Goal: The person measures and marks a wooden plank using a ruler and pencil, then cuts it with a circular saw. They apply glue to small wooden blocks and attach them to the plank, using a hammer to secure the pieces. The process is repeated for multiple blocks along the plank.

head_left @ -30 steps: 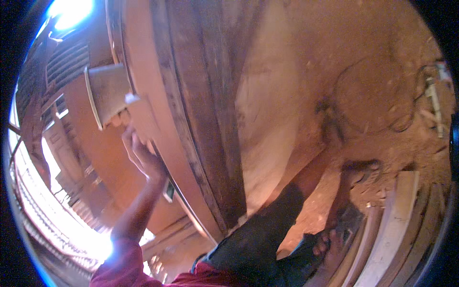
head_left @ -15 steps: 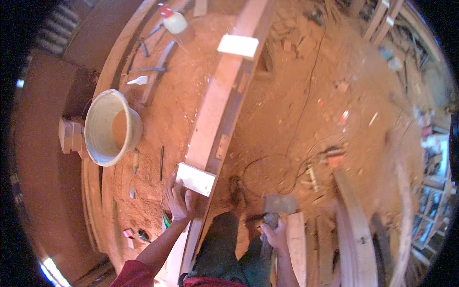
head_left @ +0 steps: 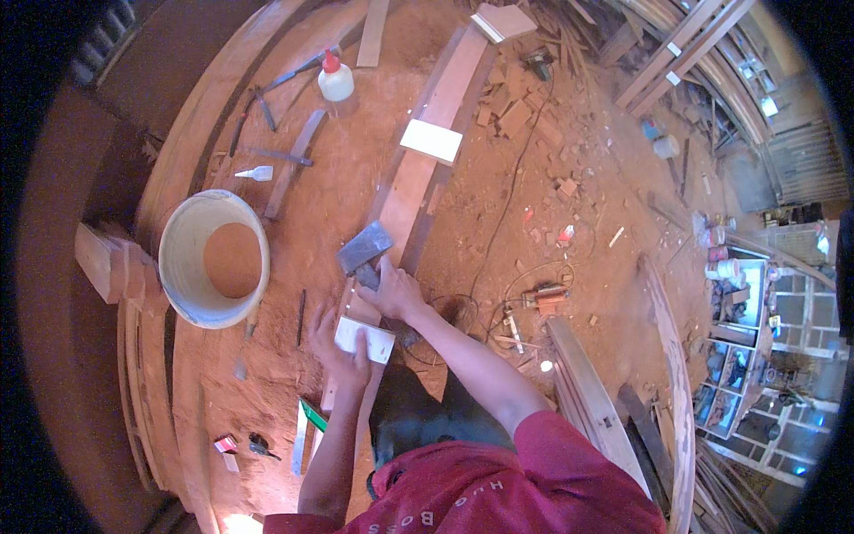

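Note:
A long timber beam [head_left: 425, 185] runs away from me, with wooden blocks set across it; their facing sides look bright white. My left hand [head_left: 342, 358] grips the nearest block [head_left: 378, 345], thumb on its bright face and fingers along its left side. In my right hand [head_left: 391, 289] is a hammer [head_left: 365, 248] with a broad grey head. It is held over the beam, just beyond that block; whether it touches the wood I cannot tell. Farther along the beam sit a second block [head_left: 431, 141] and another block [head_left: 503, 23] at the far end.
Left of the beam stand a sawdust-bearing bucket [head_left: 171, 267] and a white bottle with red cap [head_left: 335, 82]. A green-edged tool [head_left: 311, 416] lies by my left forearm. To the right are a cable [head_left: 510, 214], an orange power tool [head_left: 546, 299], wood scraps and leaning planks [head_left: 605, 409].
My right hand has brought the hammer up from beside my right leg to over the beam. My left thumb now lies on the near block's face. The view has shifted.

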{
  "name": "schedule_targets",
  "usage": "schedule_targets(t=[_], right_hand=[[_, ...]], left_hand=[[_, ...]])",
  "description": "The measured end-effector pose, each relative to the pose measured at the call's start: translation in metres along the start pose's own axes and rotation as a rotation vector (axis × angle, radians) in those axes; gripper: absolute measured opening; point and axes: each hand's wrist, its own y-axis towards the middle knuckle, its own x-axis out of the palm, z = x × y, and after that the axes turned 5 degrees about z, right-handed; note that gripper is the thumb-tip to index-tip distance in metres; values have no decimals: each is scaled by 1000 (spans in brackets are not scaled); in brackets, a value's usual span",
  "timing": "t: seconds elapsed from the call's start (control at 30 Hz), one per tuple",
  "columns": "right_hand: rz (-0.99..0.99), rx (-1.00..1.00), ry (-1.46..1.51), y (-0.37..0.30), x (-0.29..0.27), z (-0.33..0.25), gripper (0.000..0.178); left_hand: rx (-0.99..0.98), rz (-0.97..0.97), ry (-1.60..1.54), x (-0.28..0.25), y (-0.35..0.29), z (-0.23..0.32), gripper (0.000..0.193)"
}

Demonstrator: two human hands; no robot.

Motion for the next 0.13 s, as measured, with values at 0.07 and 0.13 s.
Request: schedule_targets(t=[0.07,0.13], right_hand=[[-122,48,19,9,5,-6,69],[-187,58,49,17,-3,-18,69]], left_hand=[[102,-68,17,25,49,29,61],[168,-101,112,59,99,48,67]])
